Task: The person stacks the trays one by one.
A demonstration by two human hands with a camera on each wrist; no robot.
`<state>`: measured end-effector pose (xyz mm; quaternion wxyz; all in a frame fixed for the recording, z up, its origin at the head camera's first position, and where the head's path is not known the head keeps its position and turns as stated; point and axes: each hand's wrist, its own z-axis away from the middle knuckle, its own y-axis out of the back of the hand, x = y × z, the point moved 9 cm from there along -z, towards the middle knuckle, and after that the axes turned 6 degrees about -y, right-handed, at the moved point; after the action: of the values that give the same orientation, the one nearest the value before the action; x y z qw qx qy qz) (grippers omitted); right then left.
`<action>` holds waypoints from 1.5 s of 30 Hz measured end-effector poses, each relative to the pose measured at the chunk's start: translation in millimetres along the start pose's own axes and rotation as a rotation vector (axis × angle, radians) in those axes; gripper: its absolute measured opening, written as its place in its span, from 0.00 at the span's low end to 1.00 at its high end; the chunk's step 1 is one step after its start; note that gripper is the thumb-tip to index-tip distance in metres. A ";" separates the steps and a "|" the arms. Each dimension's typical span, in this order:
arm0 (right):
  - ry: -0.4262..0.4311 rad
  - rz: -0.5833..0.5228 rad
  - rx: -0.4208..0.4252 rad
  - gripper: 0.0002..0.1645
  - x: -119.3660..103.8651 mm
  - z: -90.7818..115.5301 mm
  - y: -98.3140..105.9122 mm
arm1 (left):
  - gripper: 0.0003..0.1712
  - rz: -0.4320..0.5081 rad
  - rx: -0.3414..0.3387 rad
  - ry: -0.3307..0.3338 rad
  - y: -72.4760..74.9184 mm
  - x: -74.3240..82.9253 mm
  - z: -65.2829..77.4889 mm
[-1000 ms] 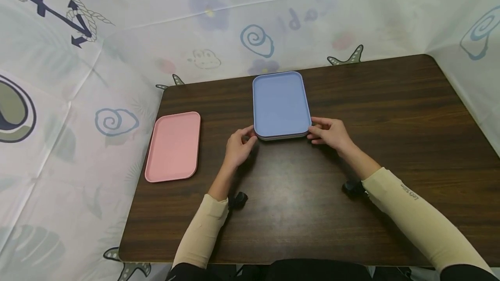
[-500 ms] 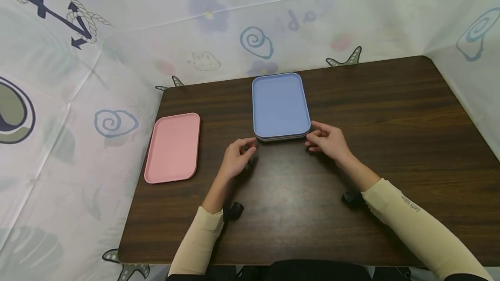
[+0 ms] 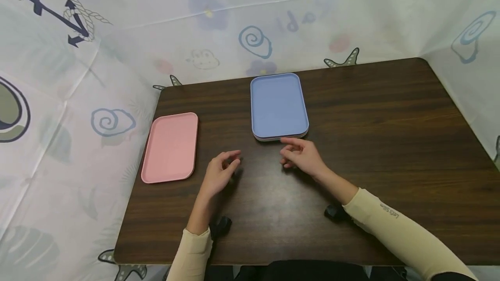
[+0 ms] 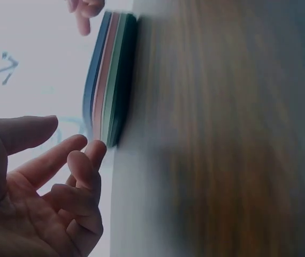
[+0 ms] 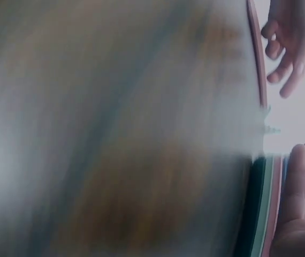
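Note:
A stack of rectangular trays (image 3: pixel 279 105) lies at the back middle of the table, the top one blue. From the side, the left wrist view shows blue, pink, pale green and dark green layers (image 4: pixel 107 80). My right hand (image 3: pixel 302 156) is just in front of the stack's near edge, fingers loosely bent and holding nothing; whether a fingertip touches the edge I cannot tell. My left hand (image 3: pixel 220 173) hovers over the table, apart from the stack, with thumb and fingers separated and nothing between them. Left of it lies a single pink tray (image 3: pixel 169 147).
The dark wood-grain table (image 3: pixel 390 142) has rounded corners. A white patterned curtain (image 3: pixel 156 12) hangs behind it and along its sides. A small black device (image 3: pixel 221 227) is strapped at the left wrist, another (image 3: pixel 335 212) at the right.
Both hands have come away from the stack's sides. The left moved left and toward the body; the right moved left and nearer the body. The trays stay in place.

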<state>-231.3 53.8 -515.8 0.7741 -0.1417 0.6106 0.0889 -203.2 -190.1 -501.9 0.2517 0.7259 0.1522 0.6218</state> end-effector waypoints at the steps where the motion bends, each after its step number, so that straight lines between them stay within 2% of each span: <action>1: -0.024 0.001 -0.028 0.28 3.0 0.1 -11.1 | 0.17 -0.006 0.017 0.009 6.2 -3.4 4.9; 4: -0.089 0.009 -0.124 0.29 11.6 -0.2 -44.4 | 0.18 -0.039 0.085 0.044 29.3 -14.4 21.3; 7: -0.139 0.014 -0.207 0.29 18.7 -1.8 -74.4 | 0.18 -0.073 0.175 0.098 59.6 -27.0 39.4; 9: -0.158 0.020 -0.252 0.28 21.7 -3.7 -92.5 | 0.17 -0.107 0.246 0.142 83.3 -36.5 52.5; 12: -0.188 0.013 -0.296 0.27 26.5 -8.5 -116.5 | 0.17 -0.208 0.357 0.225 122.1 -53.1 72.3; 17: -0.244 -0.034 -0.340 0.26 36.5 -17.0 -151.0 | 0.21 -0.358 0.503 0.399 187.6 -84.1 105.0; 19: -0.257 -0.054 -0.365 0.26 39.7 -19.2 -163.8 | 0.23 -0.398 0.537 0.460 210.9 -97.7 116.4; 22: -0.288 -0.089 -0.397 0.28 44.6 -22.7 -181.0 | 0.26 -0.434 0.527 0.555 233.6 -118.3 127.7; 24: -0.305 -0.108 -0.407 0.29 47.6 -25.9 -189.7 | 0.28 -0.464 0.471 0.603 238.9 -129.5 129.5; 26: -0.320 -0.132 -0.408 0.29 50.1 -29.9 -196.4 | 0.30 -0.469 0.402 0.618 238.5 -137.0 125.5; 31: -0.324 -0.177 -0.425 0.31 49.0 -37.0 -208.3 | 0.30 -0.473 0.281 0.576 232.7 -146.2 111.5; 37: -0.341 -0.212 -0.456 0.33 46.2 -38.2 -216.5 | 0.27 -0.515 0.241 0.559 230.5 -146.0 103.6; 40: -0.345 -0.224 -0.466 0.34 46.4 -38.8 -219.7 | 0.28 -0.502 0.225 0.552 227.1 -145.6 99.9; 45: -0.338 -0.231 -0.450 0.35 46.7 -41.1 -220.9 | 0.32 -0.465 0.162 0.500 214.3 -142.7 97.8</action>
<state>-189.3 -169.9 -545.4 0.8189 -0.3615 0.4178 0.1555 -152.9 -460.8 -510.7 0.2832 0.5148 0.4192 0.6921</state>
